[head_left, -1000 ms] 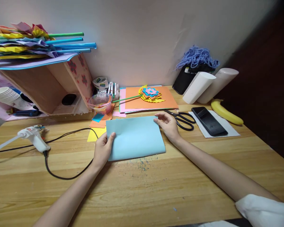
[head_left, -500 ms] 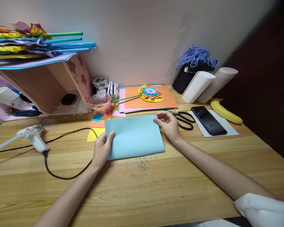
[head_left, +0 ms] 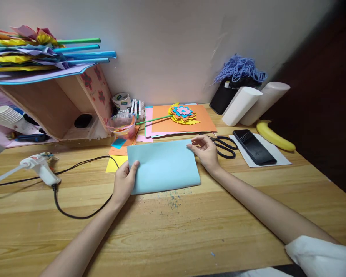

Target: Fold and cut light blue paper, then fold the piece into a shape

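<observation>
A light blue sheet of paper (head_left: 164,167), folded over with a rounded fold along its near edge, is held between both hands above the table. My left hand (head_left: 125,180) grips its left edge, thumb on top and fingers curled beneath. At the far right corner, my right hand (head_left: 206,152) pinches the paper between thumb and fingertips. Black-handled scissors (head_left: 226,147) lie just beyond my right hand, their blades partly hidden. Yellow paper (head_left: 115,164) peeks out left of the sheet.
A white glue gun (head_left: 43,167) with a black cord lies left. Behind are a paper flower (head_left: 183,114) on orange paper (head_left: 158,123) and a clear bowl (head_left: 121,126). A phone (head_left: 253,147), a banana (head_left: 273,136) and white rolls (head_left: 242,105) stand or lie right.
</observation>
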`<state>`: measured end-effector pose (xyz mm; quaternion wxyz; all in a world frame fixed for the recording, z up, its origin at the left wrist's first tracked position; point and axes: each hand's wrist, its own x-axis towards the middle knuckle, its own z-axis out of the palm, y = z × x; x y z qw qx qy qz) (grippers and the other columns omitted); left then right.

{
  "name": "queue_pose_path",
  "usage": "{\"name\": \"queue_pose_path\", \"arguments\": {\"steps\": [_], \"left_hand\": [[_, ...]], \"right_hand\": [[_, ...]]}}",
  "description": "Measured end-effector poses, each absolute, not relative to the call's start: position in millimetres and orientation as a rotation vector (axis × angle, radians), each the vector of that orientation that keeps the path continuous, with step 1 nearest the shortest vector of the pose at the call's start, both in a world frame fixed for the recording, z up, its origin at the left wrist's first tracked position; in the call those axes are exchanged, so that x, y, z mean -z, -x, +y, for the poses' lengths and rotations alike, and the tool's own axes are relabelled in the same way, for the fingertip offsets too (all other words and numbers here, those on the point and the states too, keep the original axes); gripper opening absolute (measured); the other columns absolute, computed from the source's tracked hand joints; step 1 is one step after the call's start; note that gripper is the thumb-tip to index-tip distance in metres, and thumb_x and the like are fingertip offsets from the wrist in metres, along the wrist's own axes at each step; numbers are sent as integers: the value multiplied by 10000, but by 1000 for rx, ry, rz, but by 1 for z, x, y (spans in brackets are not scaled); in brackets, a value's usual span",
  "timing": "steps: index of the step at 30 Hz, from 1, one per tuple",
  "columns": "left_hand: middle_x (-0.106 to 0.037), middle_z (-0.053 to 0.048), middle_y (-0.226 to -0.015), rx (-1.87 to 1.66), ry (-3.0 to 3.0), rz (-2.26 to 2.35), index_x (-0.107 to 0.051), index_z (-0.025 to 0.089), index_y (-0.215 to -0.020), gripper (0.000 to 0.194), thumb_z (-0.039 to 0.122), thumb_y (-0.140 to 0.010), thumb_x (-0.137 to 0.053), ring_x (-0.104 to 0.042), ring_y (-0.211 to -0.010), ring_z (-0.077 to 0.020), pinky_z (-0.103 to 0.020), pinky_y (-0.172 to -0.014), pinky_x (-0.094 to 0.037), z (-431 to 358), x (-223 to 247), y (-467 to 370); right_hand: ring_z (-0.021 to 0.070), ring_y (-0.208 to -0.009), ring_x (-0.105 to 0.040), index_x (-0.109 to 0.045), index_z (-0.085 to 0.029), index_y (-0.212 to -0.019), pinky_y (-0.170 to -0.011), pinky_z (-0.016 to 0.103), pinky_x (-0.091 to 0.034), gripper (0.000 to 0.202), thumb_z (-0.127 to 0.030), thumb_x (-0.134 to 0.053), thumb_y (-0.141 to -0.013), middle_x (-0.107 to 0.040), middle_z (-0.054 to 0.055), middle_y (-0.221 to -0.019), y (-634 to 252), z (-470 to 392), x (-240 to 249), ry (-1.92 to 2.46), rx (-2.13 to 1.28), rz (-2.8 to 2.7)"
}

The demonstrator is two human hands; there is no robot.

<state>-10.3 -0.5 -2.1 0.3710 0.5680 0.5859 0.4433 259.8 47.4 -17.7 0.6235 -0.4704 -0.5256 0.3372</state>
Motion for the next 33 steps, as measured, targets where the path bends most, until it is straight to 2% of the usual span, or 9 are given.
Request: {"name": "queue_pose_path", "arguments": {"steps": [16, 33], "left_hand": [[-427, 34, -610, -1131, -1462, 1504, -500, 147, -680, 344, 473, -792, -507, -350, -551, -87, -180, -468, -287, -1, 1, 9], [-441, 32, -611, -1131, -1466, 1507, -492, 153, -672, 353, 487, -783, -512, -364, -554, -91, -183, -477, -304, -1, 0, 9]], "right_hand": [[119, -702, -535, -559, -202, -789, -595, 238, -449, 301, -295, -769, -593, -563, 3, -810, -261, 50, 19, 1102, -871, -1167], [127, -703, -517, -539, -205, -803, -636, 260, -456, 346, -394, -746, -600, -548, 9, -813, -260, 50, 18, 1161, -880, -1230]]}}
